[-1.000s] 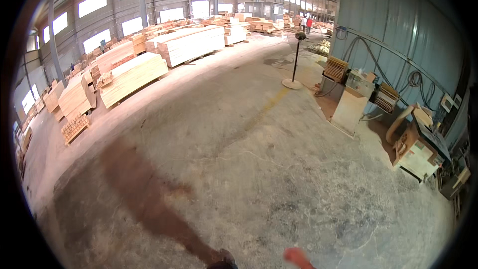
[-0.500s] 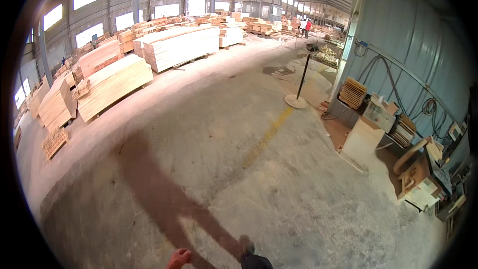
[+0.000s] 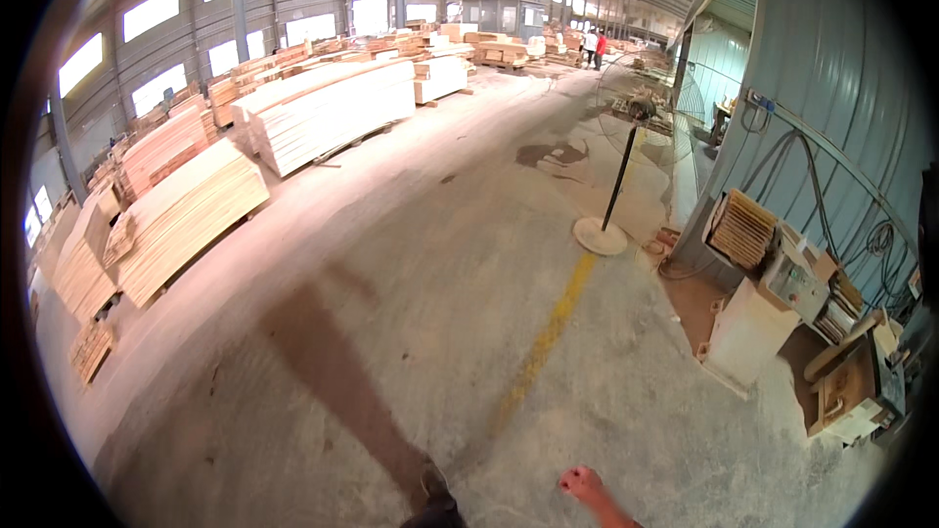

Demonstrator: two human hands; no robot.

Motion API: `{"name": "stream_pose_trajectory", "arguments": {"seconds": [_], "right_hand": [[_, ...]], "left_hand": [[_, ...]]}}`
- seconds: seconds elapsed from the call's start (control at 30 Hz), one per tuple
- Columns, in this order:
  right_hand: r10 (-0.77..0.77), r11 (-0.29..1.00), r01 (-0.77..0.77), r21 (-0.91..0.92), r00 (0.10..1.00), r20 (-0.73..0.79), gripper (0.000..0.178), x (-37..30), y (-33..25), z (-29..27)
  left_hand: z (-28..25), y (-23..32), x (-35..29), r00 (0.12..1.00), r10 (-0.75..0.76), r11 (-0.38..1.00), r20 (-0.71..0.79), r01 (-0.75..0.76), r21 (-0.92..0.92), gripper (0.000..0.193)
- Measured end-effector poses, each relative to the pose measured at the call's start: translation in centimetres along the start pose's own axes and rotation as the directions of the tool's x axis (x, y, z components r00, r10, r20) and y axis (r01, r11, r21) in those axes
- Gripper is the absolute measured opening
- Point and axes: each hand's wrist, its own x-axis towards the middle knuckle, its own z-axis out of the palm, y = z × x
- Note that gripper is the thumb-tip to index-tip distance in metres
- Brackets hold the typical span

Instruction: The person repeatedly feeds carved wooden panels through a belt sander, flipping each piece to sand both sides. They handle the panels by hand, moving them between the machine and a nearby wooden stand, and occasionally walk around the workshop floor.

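Note:
My right hand hangs over the concrete floor near the lower edge, its bare forearm coming in from the lower right. The fingers are curled into a loose fist, and I see nothing in them. Nothing is touched by it; bare concrete lies beneath. My left hand is out of view. Left of the right hand, one of my feet in a dark shoe shows below a dark trouser leg, with my long shadow stretching away from it.
A black post on a round base stands ahead, by a yellow floor line. Stacked timber lines the left. Along the right wall are a pale cabinet, a boxy machine and hanging cables. Two people stand far off.
My left hand has left the view and my right hand has come in. The post, cabinet and machine sit lower and farther right; the timber has shifted left. More of the doorway shows.

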Motion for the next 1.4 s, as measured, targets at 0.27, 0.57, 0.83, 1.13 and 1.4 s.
{"name": "stream_pose_trajectory", "arguments": {"seconds": [0.27,0.57,0.83,1.13,1.4], "right_hand": [[0.234,0.972,-0.236,-0.017,0.97,-0.068,0.029,16.6,-4.4,0.2],[-0.035,0.992,0.038,-0.12,0.999,0.028,0.027,26.0,-6.0,7.3],[0.14,0.966,-0.143,0.214,0.99,0.03,0.028,64.3,-35.5,3.4],[0.076,0.993,-0.058,0.106,0.983,-0.168,0.025,90.6,-56.2,-6.2],[0.465,0.875,-0.437,0.208,0.878,-0.111,0.021,94.9,-51.9,-5.7]], "left_hand": [[6.6,27.9,16.0,0.742,0.596,0.642,0.307,-0.67,0.374,0.028],[18.8,72.3,32.5,0.881,0.458,0.845,0.119,-0.473,0.251,0.027],[19.4,81.3,40.5,0.979,0.2,0.963,0.025,-0.202,0.181,0.022],[22.6,93.8,62.6,0.949,0.125,0.959,0.291,-0.041,-0.28,0.024],[42.6,133.6,74.3,0.966,0.24,0.947,0.095,-0.254,0.197,0.027]]}}
